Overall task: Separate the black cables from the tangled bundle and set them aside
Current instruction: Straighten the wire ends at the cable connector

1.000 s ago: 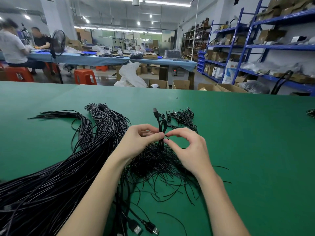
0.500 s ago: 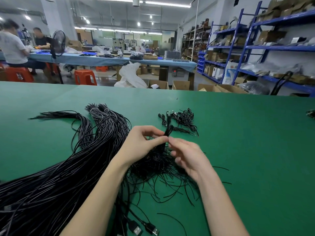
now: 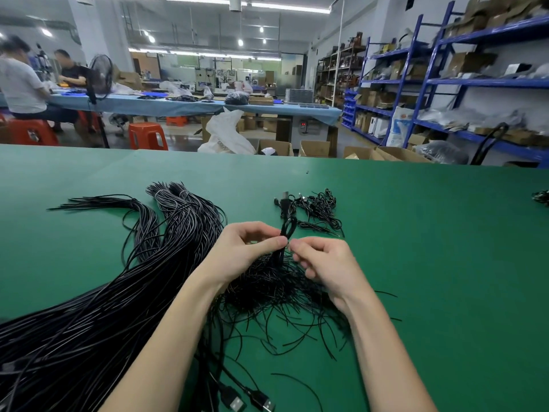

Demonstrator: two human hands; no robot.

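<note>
Centre of green table [image 3: 445, 263]: left hand [image 3: 246, 251] pinches looped cable [image 3: 286, 230]; right hand [image 3: 326, 263] fingers curled beside it, grasp unclear. Risk: neighbouring strands of tangled bundle [image 3: 273, 286] drag along.

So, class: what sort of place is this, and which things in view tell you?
Probably a small factory or assembly workshop: blue shelving stacked with cardboard boxes, a long worktable where people sit on stools, and heaps of black cables on the green table.

Two hands, the left hand [image 3: 242, 252] and the right hand [image 3: 328, 264], one green tabletop [image 3: 430, 248], two USB plugs [image 3: 252, 403] at the near edge, two people [image 3: 22, 81] seated behind, one standing fan [image 3: 100, 76]; the black cables [image 3: 98, 307] are too many to count
</note>
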